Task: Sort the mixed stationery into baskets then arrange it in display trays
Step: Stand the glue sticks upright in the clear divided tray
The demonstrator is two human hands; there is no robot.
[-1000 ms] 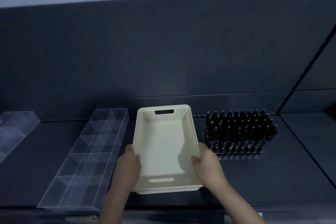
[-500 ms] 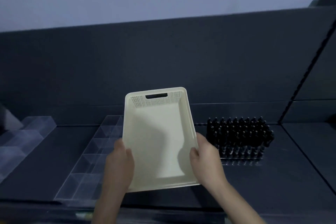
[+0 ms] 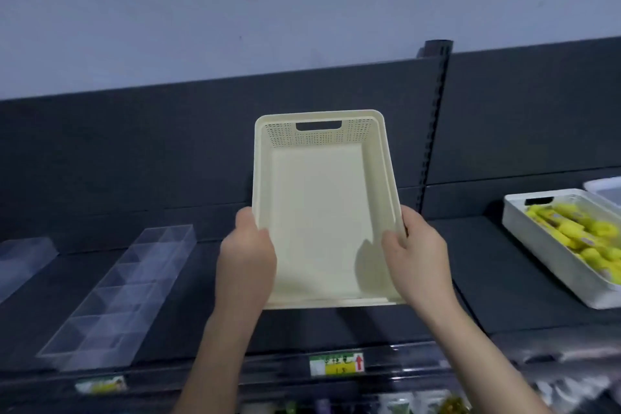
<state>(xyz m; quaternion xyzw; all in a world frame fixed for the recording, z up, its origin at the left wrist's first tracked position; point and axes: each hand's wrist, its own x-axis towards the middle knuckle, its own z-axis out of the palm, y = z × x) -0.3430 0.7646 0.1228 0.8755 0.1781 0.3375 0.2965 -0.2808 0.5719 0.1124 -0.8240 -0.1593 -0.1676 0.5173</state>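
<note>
- Head view: I see the left hand [image 3: 247,265] and right hand [image 3: 418,262] gripping the long sides of the empty cream basket [image 3: 319,228], fingers curled round its rim, holding it above the dark shelf [image 3: 487,262].
- A clear divided tray [image 3: 117,292] lies on the shelf at left.
- At far right, a white basket [image 3: 537,255] holds yellow items [image 3: 578,232].
</note>
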